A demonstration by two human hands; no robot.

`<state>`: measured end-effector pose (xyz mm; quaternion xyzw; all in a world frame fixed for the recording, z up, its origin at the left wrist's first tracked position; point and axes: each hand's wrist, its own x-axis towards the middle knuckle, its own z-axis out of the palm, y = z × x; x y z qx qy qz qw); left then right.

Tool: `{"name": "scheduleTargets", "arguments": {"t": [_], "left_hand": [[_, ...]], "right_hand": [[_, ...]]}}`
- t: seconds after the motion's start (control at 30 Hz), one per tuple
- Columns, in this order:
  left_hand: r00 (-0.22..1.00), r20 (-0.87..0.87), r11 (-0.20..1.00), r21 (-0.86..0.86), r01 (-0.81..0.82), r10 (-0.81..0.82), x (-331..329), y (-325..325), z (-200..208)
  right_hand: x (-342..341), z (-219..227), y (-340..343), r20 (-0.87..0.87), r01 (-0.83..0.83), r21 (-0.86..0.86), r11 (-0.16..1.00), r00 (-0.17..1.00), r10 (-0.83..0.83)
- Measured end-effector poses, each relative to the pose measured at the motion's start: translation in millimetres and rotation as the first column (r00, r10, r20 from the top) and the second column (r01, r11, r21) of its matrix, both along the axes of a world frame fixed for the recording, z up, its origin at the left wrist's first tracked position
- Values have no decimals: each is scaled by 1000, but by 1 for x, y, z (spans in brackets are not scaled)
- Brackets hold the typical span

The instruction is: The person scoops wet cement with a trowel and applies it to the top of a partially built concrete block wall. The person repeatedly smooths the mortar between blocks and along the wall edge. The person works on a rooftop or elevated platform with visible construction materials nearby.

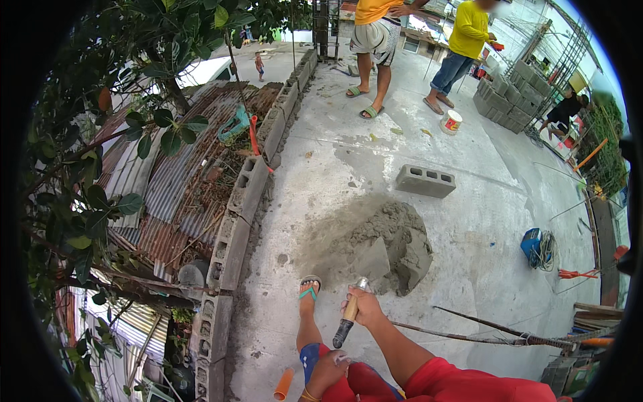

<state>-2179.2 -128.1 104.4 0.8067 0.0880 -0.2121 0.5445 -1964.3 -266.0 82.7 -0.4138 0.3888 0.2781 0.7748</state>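
My right hand (364, 307) grips the wooden handle of a trowel (372, 260). The trowel's blade rests on the near side of a heap of wet grey mortar (408, 224), which is spread on the concrete floor. Close to my bent leg, at the lower edge, my left hand (327, 372) is closed, with its fingers curled. What it holds, if anything, is hidden. Just beyond the mortar lies a single hollow concrete block (426, 181) on its side.
A low hollow-block wall (244, 189) edges the floor on the left, above rusty roofs. Two people stand ahead near a white bucket (451, 122). Stacked blocks (512, 97) are farther right. Steel bars (495, 329) and a blue item with coiled cable (534, 246) lie right.
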Motion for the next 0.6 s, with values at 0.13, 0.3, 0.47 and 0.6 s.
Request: {"name": "scheduleTargets", "arguments": {"t": [0.13, 0.3, 0.47, 0.6], "left_hand": [[913, -169, 928, -24, 372, -370, 145, 9, -56], [734, -267, 775, -101, 623, -625, 285, 4, -143], [733, -293, 788, -177, 590, -614, 333, -15, -217], [497, -518, 668, -214, 713, -696, 329, 6, -258]], "right_hand": [[103, -73, -16, 56, 14, -92, 996, 998, -9], [201, -221, -97, -206, -380, -659, 649, 921, 331], [342, -326, -228, -431, -519, -854, 35, 744, 510], [428, -404, -273, -540, -544, -828, -132, 712, 449]]}}
